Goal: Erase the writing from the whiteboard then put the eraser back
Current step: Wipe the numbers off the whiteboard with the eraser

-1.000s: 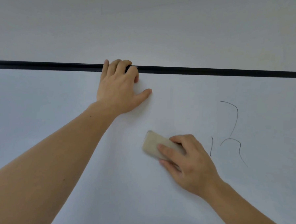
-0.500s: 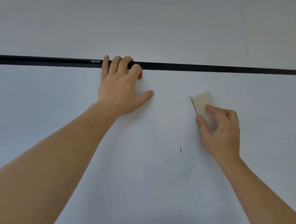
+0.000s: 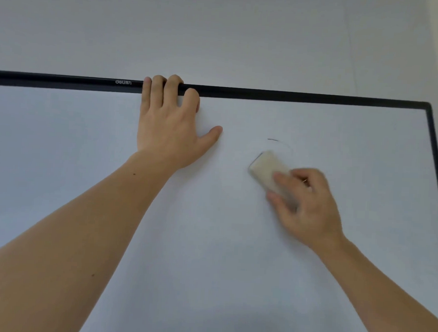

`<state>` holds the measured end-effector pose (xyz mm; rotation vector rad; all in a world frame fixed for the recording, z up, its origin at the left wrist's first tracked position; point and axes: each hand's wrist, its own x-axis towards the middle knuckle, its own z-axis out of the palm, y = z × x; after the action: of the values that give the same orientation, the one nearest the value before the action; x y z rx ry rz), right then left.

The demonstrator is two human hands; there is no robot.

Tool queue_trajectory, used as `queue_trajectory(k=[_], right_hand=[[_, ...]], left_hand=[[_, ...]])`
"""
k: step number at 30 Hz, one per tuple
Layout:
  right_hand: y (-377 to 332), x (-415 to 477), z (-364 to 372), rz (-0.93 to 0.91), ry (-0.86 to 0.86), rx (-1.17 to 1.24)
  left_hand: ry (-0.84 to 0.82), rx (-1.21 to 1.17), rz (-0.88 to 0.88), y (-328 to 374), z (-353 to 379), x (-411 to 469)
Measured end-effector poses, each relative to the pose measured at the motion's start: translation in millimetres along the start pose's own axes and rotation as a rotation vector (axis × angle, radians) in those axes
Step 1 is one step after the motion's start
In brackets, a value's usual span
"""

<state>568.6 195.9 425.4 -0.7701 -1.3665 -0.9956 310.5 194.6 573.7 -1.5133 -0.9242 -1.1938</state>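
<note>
The whiteboard (image 3: 86, 159) fills most of the view, with a black frame along its top and right side. My right hand (image 3: 304, 208) presses a beige eraser (image 3: 266, 169) flat against the board right of centre, fingers over its lower end. Just above the eraser a thin curved pen stroke (image 3: 277, 141) remains on the board. My left hand (image 3: 169, 122) rests on the board with its fingers hooked over the black top frame (image 3: 292, 96) and its thumb spread to the right.
A plain grey wall (image 3: 219, 34) lies above the board. The frame's top right corner (image 3: 428, 105) is in view, with its right edge running down the side. A small brand label (image 3: 123, 82) sits on the top frame.
My right hand swept the eraser to the right over the strokes, then back down and left. Most of the writing is gone; only a short arc is left. The left hand stayed put.
</note>
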Motion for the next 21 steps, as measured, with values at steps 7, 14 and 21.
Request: queue_trajectory(k=[7, 14, 21], right_hand=[[-8, 60, 8, 0.422, 0.101, 0.035], [-41, 23, 14, -0.031, -0.065, 0.085], [9, -7, -11, 0.478, 0.077, -0.004]], left_hand=[[-0.006, 0.001, -0.011, 0, 1, 0], [0.008, -0.005, -0.003, 2, -1, 0], [-0.002, -0.010, 0.002, 2, -3, -1]])
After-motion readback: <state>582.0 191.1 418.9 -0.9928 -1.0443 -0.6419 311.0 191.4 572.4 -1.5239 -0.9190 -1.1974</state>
